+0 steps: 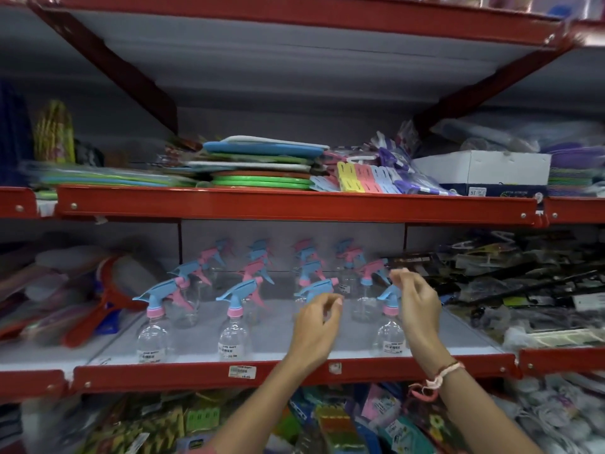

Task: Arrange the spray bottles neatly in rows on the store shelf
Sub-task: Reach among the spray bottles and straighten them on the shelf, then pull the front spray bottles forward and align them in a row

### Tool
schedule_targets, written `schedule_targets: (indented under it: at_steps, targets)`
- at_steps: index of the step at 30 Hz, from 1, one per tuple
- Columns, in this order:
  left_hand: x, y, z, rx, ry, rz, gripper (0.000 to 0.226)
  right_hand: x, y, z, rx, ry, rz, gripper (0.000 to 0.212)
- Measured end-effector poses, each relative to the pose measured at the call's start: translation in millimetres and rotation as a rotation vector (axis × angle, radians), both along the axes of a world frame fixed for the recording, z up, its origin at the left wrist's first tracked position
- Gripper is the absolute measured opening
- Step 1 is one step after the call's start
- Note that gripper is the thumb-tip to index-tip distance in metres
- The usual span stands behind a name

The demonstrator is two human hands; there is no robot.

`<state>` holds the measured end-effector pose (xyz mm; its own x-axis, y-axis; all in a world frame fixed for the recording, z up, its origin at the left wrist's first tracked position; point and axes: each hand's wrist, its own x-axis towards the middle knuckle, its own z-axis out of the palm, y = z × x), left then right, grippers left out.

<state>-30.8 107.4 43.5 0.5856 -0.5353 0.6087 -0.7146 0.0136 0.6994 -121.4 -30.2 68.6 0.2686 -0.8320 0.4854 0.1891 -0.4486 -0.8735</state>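
Observation:
Clear spray bottles with blue and pink trigger heads stand in several rows on the white shelf [196, 342] with a red front rail. Front bottles stand at the left [154, 335], the middle [234, 332] and the right [389, 335]. More bottles [262, 257] line up behind them toward the back wall. My left hand [316, 326] hovers in front of the third row, fingers loosely curled, hiding that row's front bottle. My right hand [415, 303] is raised beside the right front bottle's blue head, fingers curled and holding nothing that I can see.
Red-handled swatters [98, 309] lie left of the bottles. Dark packaged goods [523, 283] pile up on the right. The shelf above holds stacked mats [262, 165], clothes pegs [363, 178] and a white box [481, 168]. Packets [327, 421] fill the shelf below.

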Motion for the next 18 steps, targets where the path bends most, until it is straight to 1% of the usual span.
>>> schedule_targets:
  at_steps: [3, 6, 8, 10, 13, 15, 18]
  targets:
    - [-7.0, -20.0, -11.1, 0.044, 0.073, -0.037, 0.024, -1.7, -24.0, -19.9, 0.065, 0.024, -0.065, 0.028]
    - [-10.2, -39.6, -15.4, 0.127, 0.134, -0.038, 0.028, 0.0, -45.1, -35.7, 0.139, 0.063, -0.106, 0.029]
    - [-12.4, -51.8, -17.3, 0.191, 0.175, -0.042, 0.040, 3.7, -58.1, -45.0, 0.237, 0.147, -0.036, 0.039]
    - [-15.3, -63.9, -20.8, 0.242, 0.212, -0.093, 0.047, 6.1, -67.9, -52.9, 0.311, 0.260, 0.066, 0.054]
    - [-16.9, -77.1, -25.7, 0.287, 0.258, -0.164, 0.059, 8.6, -76.9, -64.1, 0.324, 0.344, 0.194, 0.066]
    - [-17.1, -85.8, -28.3, 0.299, 0.280, -0.194, 0.056, 10.2, -83.0, -70.6, 0.332, 0.364, 0.245, 0.067]
    - [-15.6, -93.8, -31.4, 0.299, 0.276, -0.197, 0.052, 10.3, -89.7, -78.0, 0.340, 0.379, 0.249, 0.071]
